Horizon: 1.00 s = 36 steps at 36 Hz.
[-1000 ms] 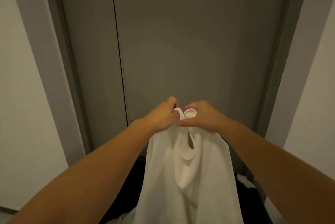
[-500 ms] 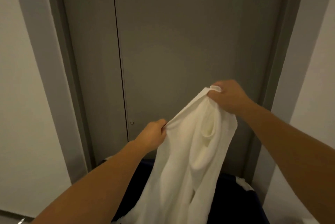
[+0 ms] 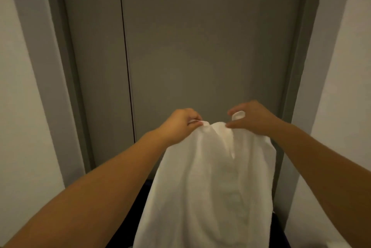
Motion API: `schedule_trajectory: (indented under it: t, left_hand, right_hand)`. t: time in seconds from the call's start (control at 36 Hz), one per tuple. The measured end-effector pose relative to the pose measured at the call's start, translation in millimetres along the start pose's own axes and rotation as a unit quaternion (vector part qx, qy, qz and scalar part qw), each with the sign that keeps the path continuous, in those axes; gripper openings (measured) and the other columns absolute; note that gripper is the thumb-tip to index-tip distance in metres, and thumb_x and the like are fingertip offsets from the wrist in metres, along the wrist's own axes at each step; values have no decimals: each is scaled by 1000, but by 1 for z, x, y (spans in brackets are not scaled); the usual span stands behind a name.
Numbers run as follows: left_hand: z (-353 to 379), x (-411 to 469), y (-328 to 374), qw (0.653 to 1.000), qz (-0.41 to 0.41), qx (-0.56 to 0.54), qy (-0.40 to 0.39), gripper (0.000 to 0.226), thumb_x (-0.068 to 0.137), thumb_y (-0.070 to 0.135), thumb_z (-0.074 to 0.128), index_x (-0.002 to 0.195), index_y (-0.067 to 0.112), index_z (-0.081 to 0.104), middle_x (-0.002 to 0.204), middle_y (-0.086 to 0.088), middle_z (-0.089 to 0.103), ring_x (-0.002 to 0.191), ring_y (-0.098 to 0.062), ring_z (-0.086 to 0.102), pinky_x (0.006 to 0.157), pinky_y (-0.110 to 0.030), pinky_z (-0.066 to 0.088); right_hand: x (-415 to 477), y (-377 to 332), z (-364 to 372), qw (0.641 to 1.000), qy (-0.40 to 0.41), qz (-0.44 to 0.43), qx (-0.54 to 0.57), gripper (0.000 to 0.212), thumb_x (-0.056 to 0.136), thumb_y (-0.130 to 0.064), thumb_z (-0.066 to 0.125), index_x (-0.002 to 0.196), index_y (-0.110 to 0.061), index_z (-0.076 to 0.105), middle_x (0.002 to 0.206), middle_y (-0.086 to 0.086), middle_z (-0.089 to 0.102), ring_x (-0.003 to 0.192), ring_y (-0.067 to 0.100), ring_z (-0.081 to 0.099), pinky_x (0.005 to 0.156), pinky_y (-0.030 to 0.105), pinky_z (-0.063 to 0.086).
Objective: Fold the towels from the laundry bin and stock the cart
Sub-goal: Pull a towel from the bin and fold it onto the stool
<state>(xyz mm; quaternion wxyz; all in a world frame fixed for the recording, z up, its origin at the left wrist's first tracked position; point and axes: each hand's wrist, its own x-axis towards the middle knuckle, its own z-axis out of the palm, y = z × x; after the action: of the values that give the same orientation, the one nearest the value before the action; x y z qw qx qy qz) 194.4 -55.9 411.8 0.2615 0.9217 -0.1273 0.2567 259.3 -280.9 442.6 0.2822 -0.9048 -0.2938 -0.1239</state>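
Observation:
A white towel (image 3: 210,183) hangs in front of me, held up by its top edge. My left hand (image 3: 180,122) pinches the towel's upper left edge. My right hand (image 3: 251,118) grips the upper right edge, with a corner of cloth sticking up between its fingers. The two hands are close together at chest height. The towel's lower end runs out of view at the bottom. Behind and below it lies the dark blue laundry bin (image 3: 146,189), mostly hidden by the towel and my arms.
A grey double door (image 3: 200,57) in a grey frame stands straight ahead, close behind the towel. White walls (image 3: 18,107) flank it on both sides. A bit of white cloth (image 3: 339,244) shows at the bottom right.
The hands were together, then spread apart with the right hand raised and the towel stretched. Now they have come back close together at the same height.

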Motion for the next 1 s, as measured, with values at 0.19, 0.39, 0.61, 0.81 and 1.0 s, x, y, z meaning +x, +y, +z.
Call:
schedule_trajectory:
  t: [0.19, 0.39, 0.61, 0.81, 1.0]
  left_hand:
    - [11, -6, 2, 998, 59, -35, 1, 12, 90, 14, 66, 93, 4, 74, 71, 11, 47, 65, -1, 50, 64, -6, 35]
    - [7, -19, -5, 998, 8, -67, -2, 10, 92, 22, 64, 90, 14, 70, 74, 10, 52, 66, -1, 48, 60, -10, 35]
    - [24, -54, -33, 983, -149, -104, -21, 15, 90, 28, 66, 83, 24, 53, 81, 9, 57, 69, -4, 53, 58, -19, 40]
    - [12, -53, -43, 982, -180, -50, 6, 13, 93, 25, 62, 82, 17, 62, 82, -1, 60, 73, -18, 56, 61, -26, 41]
    - [-21, -45, -64, 976, -216, -2, 24, 13, 89, 27, 67, 78, 23, 62, 75, 8, 59, 72, -13, 55, 59, -25, 40]
  right_hand:
    - [1, -29, 35, 992, -91, -76, 37, 30, 76, -26, 79, 104, -20, 72, 95, -3, 67, 89, 7, 59, 75, 20, 43]
    - [3, -40, 51, 994, -63, -87, 10, 22, 87, -24, 64, 79, -4, 69, 70, 7, 61, 67, 19, 56, 60, 30, 39]
    - [9, -39, 12, 991, 71, -82, -76, 23, 93, -20, 55, 106, -11, 71, 111, 9, 67, 104, 28, 58, 85, 32, 42]
    - [8, -25, -13, 983, 151, -57, -84, 21, 94, -20, 54, 97, -9, 73, 96, 12, 68, 94, 32, 61, 85, 39, 46]
    - [9, -7, -39, 972, 215, -27, -88, 28, 96, -22, 50, 91, -5, 71, 88, 16, 66, 82, 32, 59, 75, 36, 47]
